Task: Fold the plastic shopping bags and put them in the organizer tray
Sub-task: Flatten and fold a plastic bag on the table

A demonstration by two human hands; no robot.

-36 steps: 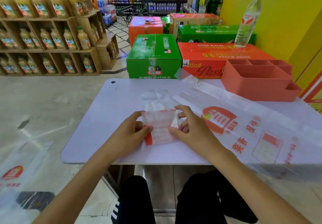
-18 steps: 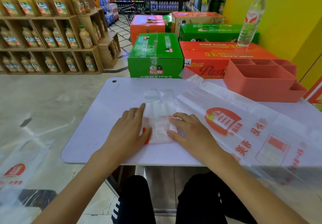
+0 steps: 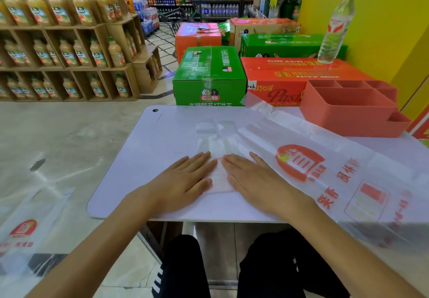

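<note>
1. Left hand (image 3: 183, 181) flat, palm down, fingers straight and close together, pressing the left part of the folded bag (image 3: 218, 177).
2. Right hand (image 3: 253, 181) same pose: flat, fingers straight, slightly spread, pressing the right part of that bag. Neither hand grips anything (just pushing down).
3. Index fingertips nearly meet over the bag's top edge; a strip of bag shows between the two hands.
4. Folded bag lies on the white table (image 3: 139, 158), near the front edge, in front of the person.
5. Unfolded bag (image 3: 325, 170) with red print spreads across the table's right side and hangs over the front edge; the right hand's outer side rests on it.
6. Organizer tray (image 3: 348, 112), coral, sits at the table's far right corner, well apart from the hands; its visible compartments hold no bags.
7. Another printed bag (image 3: 23, 228) lies on the floor at lower left.
8. Water bottle (image 3: 336, 26) stands on a red carton (image 3: 290, 72) behind the table.
</note>
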